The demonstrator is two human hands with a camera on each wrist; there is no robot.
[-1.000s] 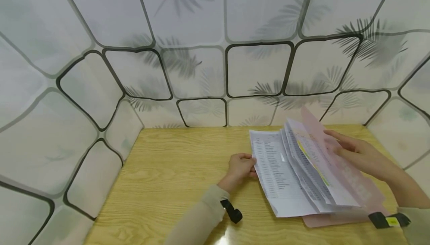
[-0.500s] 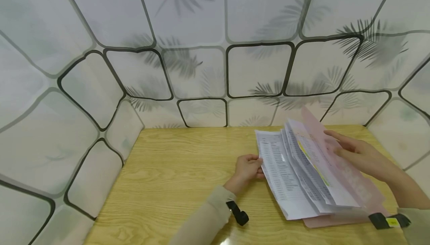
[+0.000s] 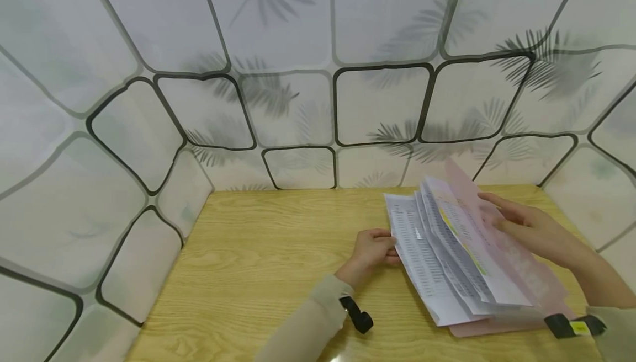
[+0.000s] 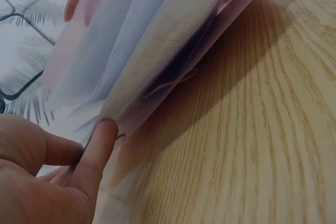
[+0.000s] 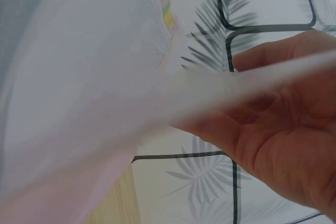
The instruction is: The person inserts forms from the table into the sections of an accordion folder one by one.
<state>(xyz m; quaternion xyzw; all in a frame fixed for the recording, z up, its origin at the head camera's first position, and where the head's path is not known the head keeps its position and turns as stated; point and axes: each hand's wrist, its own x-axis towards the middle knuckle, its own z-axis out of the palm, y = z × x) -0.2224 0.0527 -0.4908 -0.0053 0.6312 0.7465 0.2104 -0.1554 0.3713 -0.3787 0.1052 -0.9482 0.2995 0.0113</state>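
Observation:
A pink translucent folder (image 3: 517, 262) stands spread on the right of the table, with several printed sheets (image 3: 422, 262) fanned inside it. One inner page bears a yellow strip. My left hand (image 3: 374, 249) pinches the left edge of the outermost sheets between thumb and fingers; the left wrist view shows this hand (image 4: 58, 171) close at the paper's edge. On the other side, my right hand (image 3: 534, 229) holds the raised pink cover near its upper edge. The blurred cover crosses in front of that hand (image 5: 283, 114) in the right wrist view, partly hiding the fingers.
The wood-grain table (image 3: 248, 273) meets a patterned cloth wall (image 3: 298, 102) at the back, with cloth also along both sides. Black straps (image 3: 356, 315) are on both sleeves.
My left hand has moved slightly right, bringing the left sheets nearer to the rest of the stack. The right hand and pink cover stay almost in place.

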